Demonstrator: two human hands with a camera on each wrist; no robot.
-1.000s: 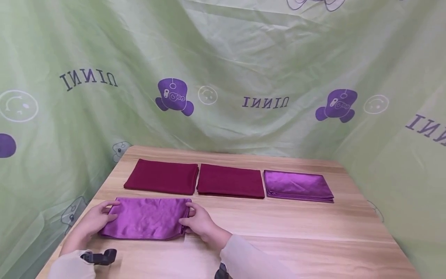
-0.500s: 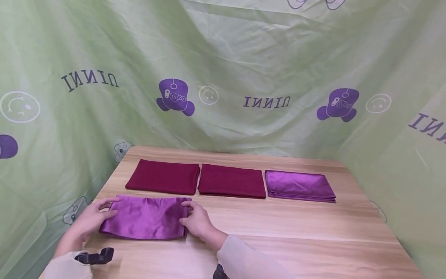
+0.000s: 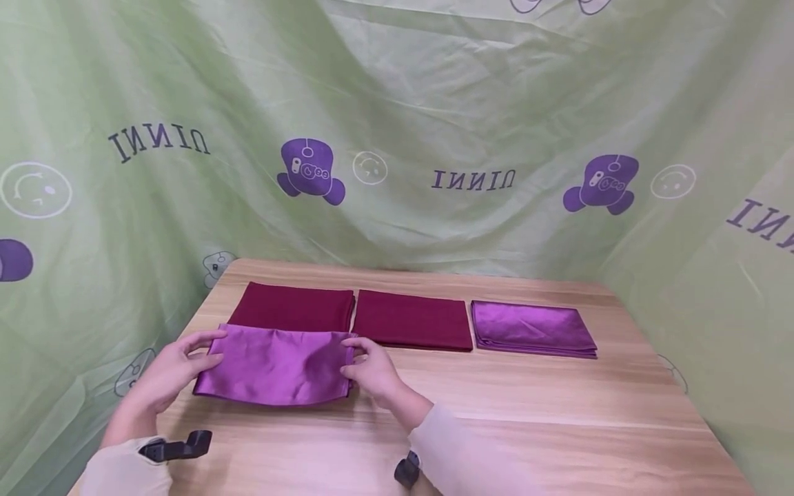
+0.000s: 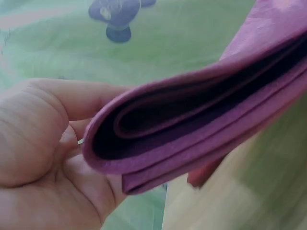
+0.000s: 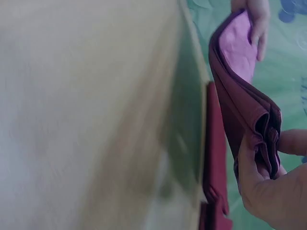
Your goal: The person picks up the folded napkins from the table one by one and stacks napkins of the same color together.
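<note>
A folded purple satin cloth [image 3: 273, 365] is held by its two short ends, lifted off the table and sagging a little in the middle. My left hand [image 3: 176, 372] grips its left end, thumb on top; the left wrist view shows its folded layers [image 4: 192, 115] edge-on. At the opposite end my right hand [image 3: 377, 372] pinches the layers between thumb and fingers. Behind, a folded dark red cloth [image 3: 291, 305] is partly covered by the purple one in the head view. A second dark red cloth [image 3: 412, 320] lies to its right.
Farther right lies another folded purple cloth [image 3: 530, 327], in line with the red ones along the back of the wooden table [image 3: 527, 413]. A green printed curtain [image 3: 397, 103] hangs behind and at both sides.
Both hands have raised the purple cloth from the table and moved it away from the body, slightly right, so it overlaps the left red cloth. The back row has not moved.
</note>
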